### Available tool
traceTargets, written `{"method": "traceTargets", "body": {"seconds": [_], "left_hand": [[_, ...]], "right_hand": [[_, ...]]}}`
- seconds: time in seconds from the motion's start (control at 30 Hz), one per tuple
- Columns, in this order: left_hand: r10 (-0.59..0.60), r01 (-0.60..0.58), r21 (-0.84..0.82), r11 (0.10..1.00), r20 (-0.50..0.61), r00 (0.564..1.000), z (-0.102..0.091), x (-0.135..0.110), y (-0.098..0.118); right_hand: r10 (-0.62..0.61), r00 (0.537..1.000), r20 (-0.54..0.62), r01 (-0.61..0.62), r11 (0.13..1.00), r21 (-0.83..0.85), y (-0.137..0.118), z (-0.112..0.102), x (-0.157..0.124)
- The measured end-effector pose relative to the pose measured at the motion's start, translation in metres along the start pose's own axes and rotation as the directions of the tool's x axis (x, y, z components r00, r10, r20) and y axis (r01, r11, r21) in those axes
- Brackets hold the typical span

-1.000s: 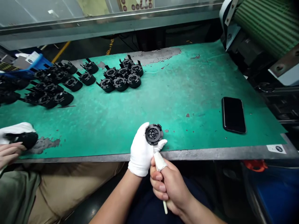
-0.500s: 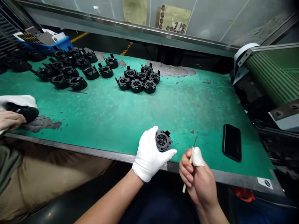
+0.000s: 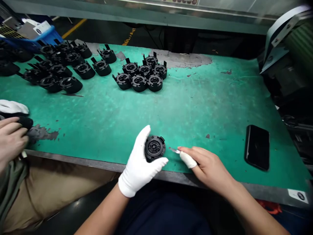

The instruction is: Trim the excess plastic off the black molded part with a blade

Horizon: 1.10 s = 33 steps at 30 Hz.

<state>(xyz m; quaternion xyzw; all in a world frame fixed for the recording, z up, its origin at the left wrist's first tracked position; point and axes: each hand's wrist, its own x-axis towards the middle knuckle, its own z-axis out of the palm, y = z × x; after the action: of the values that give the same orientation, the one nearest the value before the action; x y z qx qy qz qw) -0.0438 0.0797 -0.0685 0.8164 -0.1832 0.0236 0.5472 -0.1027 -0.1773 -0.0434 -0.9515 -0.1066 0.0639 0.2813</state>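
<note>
My left hand (image 3: 139, 163), in a white glove, is closed around a round black plastic part (image 3: 155, 147). The part's ribbed face is turned up toward me, and the glove covers its left side. My right hand (image 3: 201, 160) is bare except for a white finger cot on the thumb. It pinches a slim craft knife (image 3: 174, 150) whose metal blade points left at the part, with a small gap between them. The palm hides most of the knife's handle.
Black parts of similar shape (image 3: 139, 81) stand grouped on the green mat (image 3: 195, 107). A phone (image 3: 257, 147) lies at the right, near a machine with a green belt (image 3: 297, 42). A co-worker's hands (image 3: 12, 137) hold something black at the left, and a blue bin (image 3: 46, 36) sits behind.
My right hand has turned and moved left, bringing the blade from pointing upward to pointing at the part. My view has tilted down. My left hand keeps its hold.
</note>
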Motion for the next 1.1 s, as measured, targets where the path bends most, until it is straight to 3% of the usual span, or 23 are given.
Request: {"method": "traceTargets", "body": {"seconds": [0.13,0.27,0.43,0.57,0.67,0.83,1.1], "left_hand": [[-0.017,0.005,0.122,0.992,0.098,0.995,0.006,-0.001,0.004],[0.009,-0.021,0.205,0.979,0.060,0.998,0.008,0.004,0.002],[0.045,-0.051,0.269,0.962,0.027,0.999,0.013,0.005,0.001],[0.049,-0.052,0.272,0.961,0.019,0.999,0.013,0.005,0.001],[0.056,-0.060,0.265,0.962,0.022,0.998,0.013,0.004,0.000],[0.062,-0.069,0.251,0.965,0.035,0.997,0.013,0.002,-0.001],[0.082,-0.085,0.256,0.963,0.022,0.996,0.013,0.002,-0.001]], "right_hand": [[-0.087,0.990,0.108,0.105,0.978,-0.178,-0.014,0.006,0.010],[-0.067,0.991,0.113,0.098,0.948,-0.302,-0.014,0.005,0.011],[0.060,0.998,-0.002,-0.053,0.884,-0.465,0.007,-0.013,0.025],[0.005,1.000,-0.028,-0.014,0.944,-0.329,0.010,-0.021,0.026],[-0.062,0.996,0.060,0.074,0.971,-0.227,-0.002,-0.013,0.017],[-0.042,0.991,0.125,0.078,0.951,-0.301,-0.018,-0.001,0.011],[-0.004,0.990,0.141,0.060,0.915,-0.399,-0.025,-0.007,0.014]]}}
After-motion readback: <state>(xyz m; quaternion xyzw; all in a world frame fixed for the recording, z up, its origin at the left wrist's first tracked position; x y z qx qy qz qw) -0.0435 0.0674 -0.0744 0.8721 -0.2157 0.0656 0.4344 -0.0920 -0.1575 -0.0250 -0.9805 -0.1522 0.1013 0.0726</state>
